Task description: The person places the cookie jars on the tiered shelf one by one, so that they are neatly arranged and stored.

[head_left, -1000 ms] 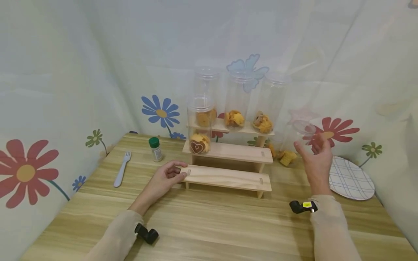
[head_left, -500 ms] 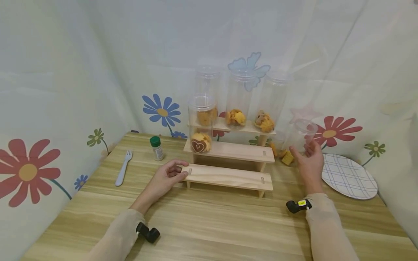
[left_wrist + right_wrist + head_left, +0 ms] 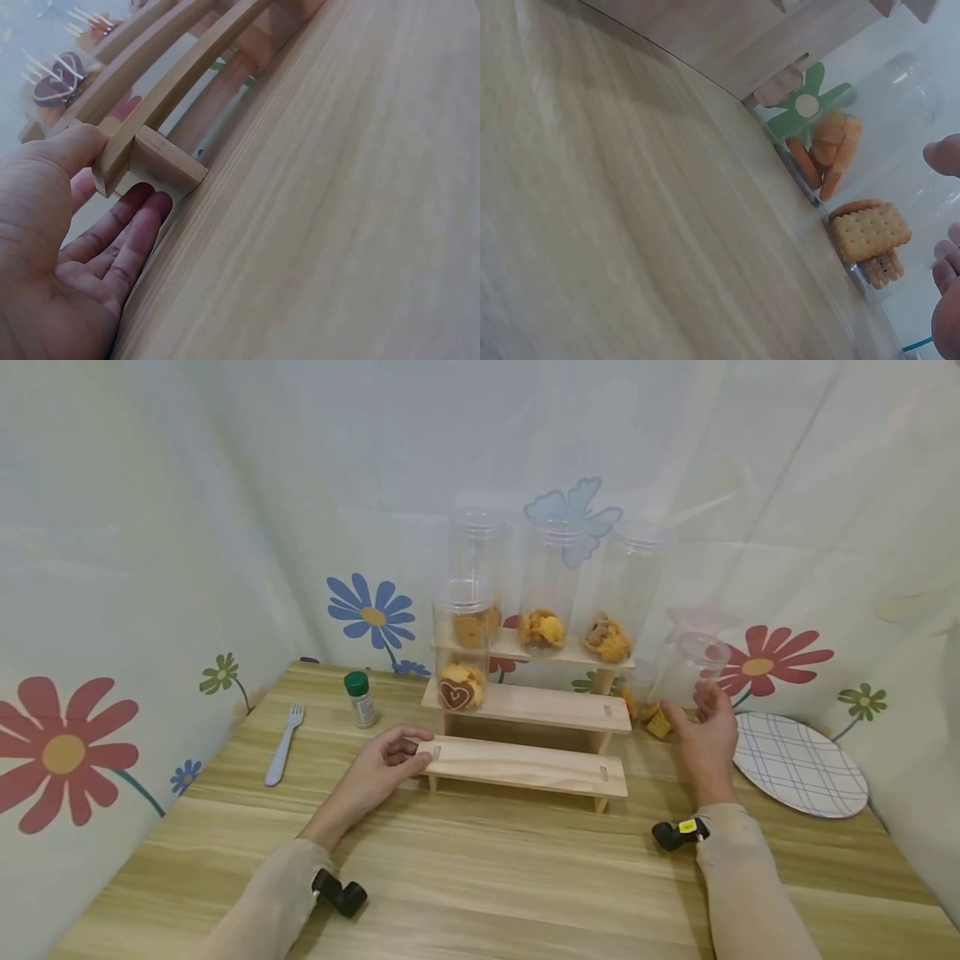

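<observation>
My left hand [image 3: 382, 768] holds the left end of the lowest step of a wooden tiered rack [image 3: 525, 766]. In the left wrist view its thumb lies over the step's edge, with the other fingers below, near the leg. My right hand [image 3: 705, 739] is at a clear lidded jar [image 3: 686, 668] right of the rack, thumb and fingers apart around its near side. Rectangular biscuits [image 3: 871, 231] lie in the jar's bottom. Beside it stands another clear jar with orange-brown cookies [image 3: 832, 150], partly hidden behind the rack in the head view.
Several clear jars of cookies [image 3: 542, 628] stand on the top step. A jar with a heart cookie [image 3: 456, 693] is on the middle step's left end. A fork [image 3: 285, 743] and a green-capped shaker [image 3: 361, 700] lie left; a checked plate [image 3: 802, 764] lies right.
My right hand has come down and left, from beside the upper part of the jar to its lower part. My left hand stays on the rack, and the jars have not moved.
</observation>
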The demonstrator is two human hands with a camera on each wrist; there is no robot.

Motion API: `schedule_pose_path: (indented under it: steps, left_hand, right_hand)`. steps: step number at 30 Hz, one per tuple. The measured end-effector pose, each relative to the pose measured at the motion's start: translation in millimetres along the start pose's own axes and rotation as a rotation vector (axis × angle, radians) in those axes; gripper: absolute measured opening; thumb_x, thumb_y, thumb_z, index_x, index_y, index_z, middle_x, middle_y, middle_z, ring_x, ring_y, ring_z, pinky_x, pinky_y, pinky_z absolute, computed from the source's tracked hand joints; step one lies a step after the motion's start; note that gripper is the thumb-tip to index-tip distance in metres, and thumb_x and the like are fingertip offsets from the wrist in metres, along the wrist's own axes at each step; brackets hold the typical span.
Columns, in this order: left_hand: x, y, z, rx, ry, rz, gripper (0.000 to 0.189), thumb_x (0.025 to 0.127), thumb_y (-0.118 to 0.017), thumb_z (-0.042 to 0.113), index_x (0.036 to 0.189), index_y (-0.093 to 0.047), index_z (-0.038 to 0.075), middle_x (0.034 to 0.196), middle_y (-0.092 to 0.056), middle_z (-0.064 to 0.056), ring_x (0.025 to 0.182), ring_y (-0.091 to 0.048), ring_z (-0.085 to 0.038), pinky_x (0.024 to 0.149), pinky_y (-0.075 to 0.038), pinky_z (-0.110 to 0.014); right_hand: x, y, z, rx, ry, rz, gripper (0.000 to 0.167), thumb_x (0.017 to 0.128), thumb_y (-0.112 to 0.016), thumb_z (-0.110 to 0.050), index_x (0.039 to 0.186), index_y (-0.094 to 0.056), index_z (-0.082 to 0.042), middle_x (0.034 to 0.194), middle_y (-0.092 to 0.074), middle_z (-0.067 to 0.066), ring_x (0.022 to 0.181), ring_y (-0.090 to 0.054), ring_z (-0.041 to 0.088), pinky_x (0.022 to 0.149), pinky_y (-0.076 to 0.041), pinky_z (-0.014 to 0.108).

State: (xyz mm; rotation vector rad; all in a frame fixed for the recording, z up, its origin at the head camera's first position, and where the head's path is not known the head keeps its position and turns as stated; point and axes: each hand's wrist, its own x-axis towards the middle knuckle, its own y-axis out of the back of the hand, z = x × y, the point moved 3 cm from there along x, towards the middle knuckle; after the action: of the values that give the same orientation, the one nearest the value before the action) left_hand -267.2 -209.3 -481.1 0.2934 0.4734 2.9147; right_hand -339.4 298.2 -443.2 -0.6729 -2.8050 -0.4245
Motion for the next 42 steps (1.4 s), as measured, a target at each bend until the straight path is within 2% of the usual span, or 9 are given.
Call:
schedule_pose_path:
  steps: [6,14,21,27,31,36,42]
  left_hand:
    - [0.9,-0.5,1.4,-0.002,0.002,0.001,0.036,0.11,-0.076,0.026,0.142,-0.07,0.012,0.115,-0.075,-0.016,0.099,-0.073,-0.025,0.085,-0.059,-0.03]
    - [1.6,-2.0,1.8,-0.001,-0.001,0.005,0.035,0.109,-0.076,0.025,0.141,-0.07,0.013,0.115,-0.075,-0.016,0.099,-0.073,-0.024,0.084,-0.058,-0.029]
    - [1.2,-3.1,4.4,0.001,-0.002,0.004,0.035,0.109,-0.077,0.025,0.141,-0.071,0.012,0.114,-0.075,-0.016,0.098,-0.072,-0.024,0.084,-0.058,-0.028]
    - [0.8,-2.9,3.7,0.001,0.0,-0.002,0.035,0.109,-0.076,0.025,0.141,-0.07,0.012,0.113,-0.075,-0.016,0.096,-0.073,-0.025,0.083,-0.058,-0.029]
    - [0.2,-1.7,3.1,0.003,0.003,-0.001,0.036,0.109,-0.076,0.025,0.142,-0.069,0.011,0.113,-0.075,-0.016,0.096,-0.073,-0.024,0.083,-0.058,-0.029]
    - [-0.4,-0.3,2.7,-0.004,0.007,0.0,0.036,0.109,-0.076,0.025,0.142,-0.069,0.011,0.114,-0.075,-0.017,0.097,-0.073,-0.025,0.082,-0.058,-0.03]
    - [-1.2,0.4,2.0,-0.015,0.014,-0.004,0.037,0.109,-0.076,0.025,0.143,-0.069,0.011,0.115,-0.075,-0.018,0.098,-0.073,-0.025,0.083,-0.058,-0.03]
  right_hand:
    - [-1.7,1,-4,-0.02,0.005,0.016,0.077,0.104,-0.082,-0.023,0.168,-0.043,-0.007,0.17,-0.051,0.014,0.157,-0.048,0.032,0.132,-0.034,0.043]
    - [-3.8,4,-3,-0.012,0.025,0.05,0.075,0.1,-0.085,-0.021,0.163,-0.047,-0.004,0.163,-0.055,0.017,0.153,-0.051,0.032,0.13,-0.037,0.042]
    - [-4.2,12,-7,0.003,0.003,0.091,0.068,0.097,-0.088,-0.023,0.155,-0.054,-0.01,0.153,-0.06,0.013,0.147,-0.055,0.031,0.128,-0.039,0.037]
    - [-2.9,22,-22,0.054,0.021,0.15,0.059,0.093,-0.092,-0.019,0.14,-0.058,-0.016,0.133,-0.063,0.0,0.14,-0.058,0.027,0.122,-0.042,0.032]
    - [-2.1,28,-34,0.076,0.045,0.172,0.056,0.092,-0.093,-0.019,0.136,-0.059,-0.019,0.126,-0.064,-0.003,0.132,-0.059,0.024,0.114,-0.044,0.027]
    - [-1.0,34,-49,0.122,0.086,0.185,0.054,0.092,-0.093,-0.017,0.134,-0.059,-0.02,0.124,-0.062,-0.001,0.12,-0.059,0.022,0.1,-0.046,0.024]
    - [-6.2,43,-74,0.085,0.085,0.194,0.061,0.092,-0.094,-0.025,0.144,-0.061,-0.02,0.131,-0.063,-0.006,0.127,-0.059,0.021,0.101,-0.048,0.022]
